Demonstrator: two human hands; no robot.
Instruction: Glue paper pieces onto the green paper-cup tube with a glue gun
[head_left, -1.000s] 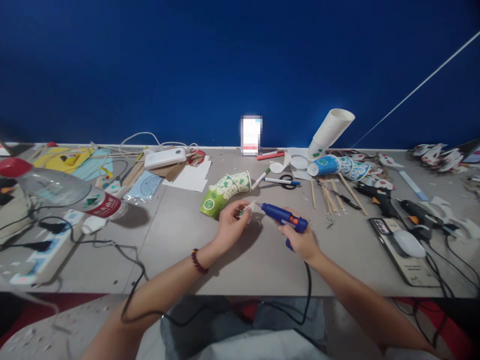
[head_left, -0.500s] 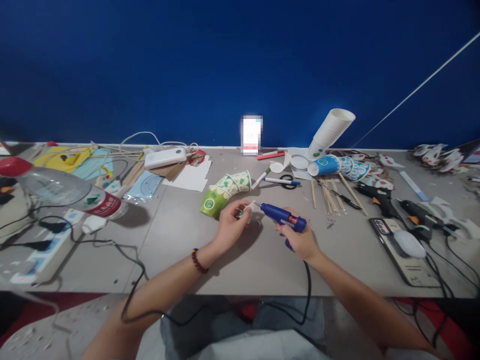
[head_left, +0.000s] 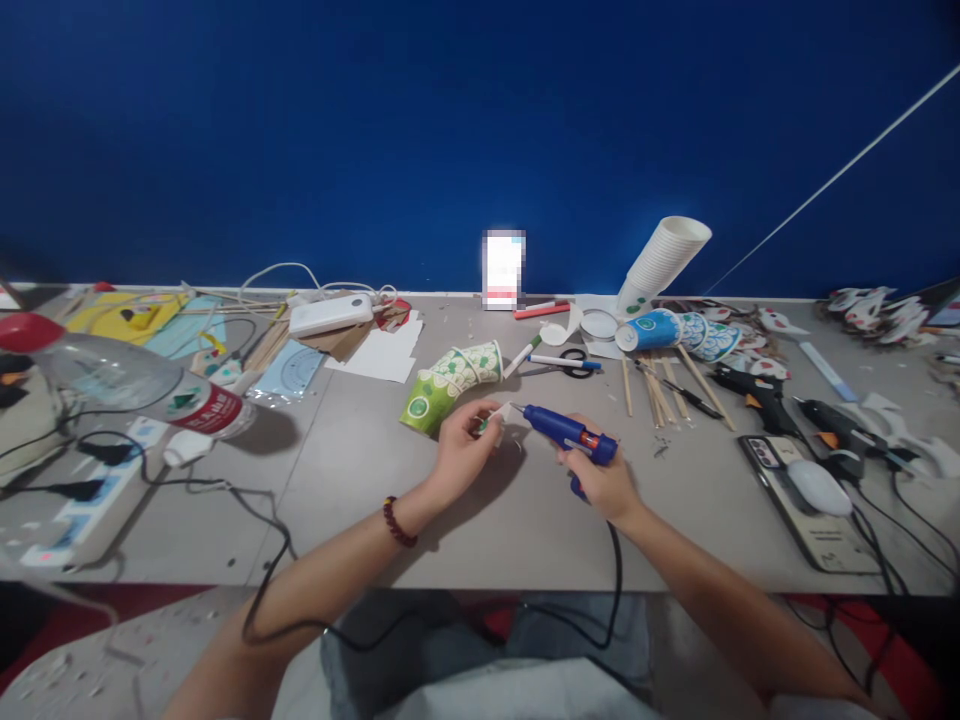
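Between thumb and fingers, my left hand (head_left: 466, 448) pinches a small white paper piece (head_left: 507, 411) with a bit of green on it. My right hand (head_left: 596, 478) is wrapped round the handle of a blue hot glue gun (head_left: 562, 428). Its nozzle points left, at the edge of the paper piece; whether it touches cannot be made out. Just beyond my left hand lie green patterned paper cups (head_left: 450, 382), joined in a bent row. A black cable runs down from the glue gun's handle.
Scissors (head_left: 576, 368), pens and wooden sticks (head_left: 660, 393) lie beyond my hands. Blue paper cups (head_left: 652, 330) and a leaning white cup stack (head_left: 664, 262) stand behind. A phone (head_left: 806, 520) and black glue guns are at right; a plastic bottle (head_left: 127, 380) and power strip (head_left: 105, 510) at left.
The glue gun in my right hand has shifted very slightly to the right. My left hand stays in place with the paper piece.
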